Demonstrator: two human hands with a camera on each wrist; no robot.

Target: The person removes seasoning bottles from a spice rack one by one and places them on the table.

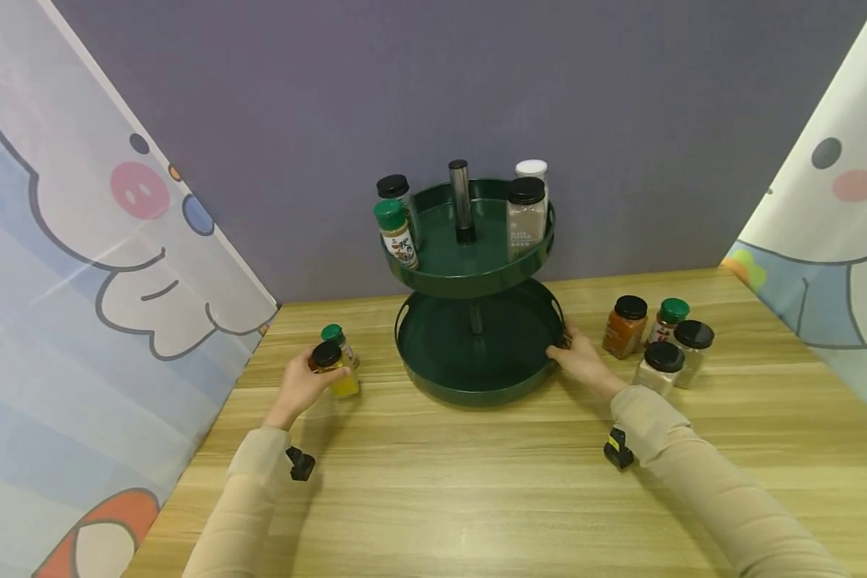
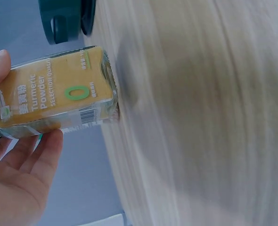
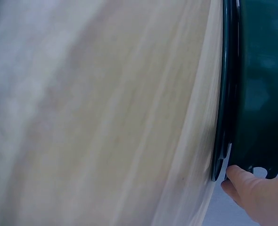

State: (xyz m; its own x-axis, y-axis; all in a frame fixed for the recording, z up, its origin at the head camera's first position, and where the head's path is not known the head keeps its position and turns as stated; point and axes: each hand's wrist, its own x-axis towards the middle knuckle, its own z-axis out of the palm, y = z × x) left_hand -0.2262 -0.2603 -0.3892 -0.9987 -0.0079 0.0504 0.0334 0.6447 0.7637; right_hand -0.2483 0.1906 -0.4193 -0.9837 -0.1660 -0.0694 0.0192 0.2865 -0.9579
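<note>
My left hand (image 1: 305, 388) holds a square glass jar of yellow turmeric powder (image 2: 59, 89) with a black lid, fingers along one side and thumb on the other. Just behind that jar is a green-capped spice bottle (image 1: 349, 353), partly hidden. To the right stands a dark green two-tier round tray rack (image 1: 470, 396) with a metal post. At the right side of its lower tier, my right hand (image 1: 584, 363) grips the rim near a handle cutout; some fingertips are hidden. The lower tier is bare.
The upper tier carries a green-capped bottle (image 1: 399, 237), a black-lidded jar (image 1: 393, 188), a black pepper jar (image 1: 526, 221) and a white-lidded jar (image 1: 531, 168). Right of the rack stand an orange-brown spice jar (image 1: 624, 331) and several other jars. A grey wall panel (image 1: 318, 160) rises behind.
</note>
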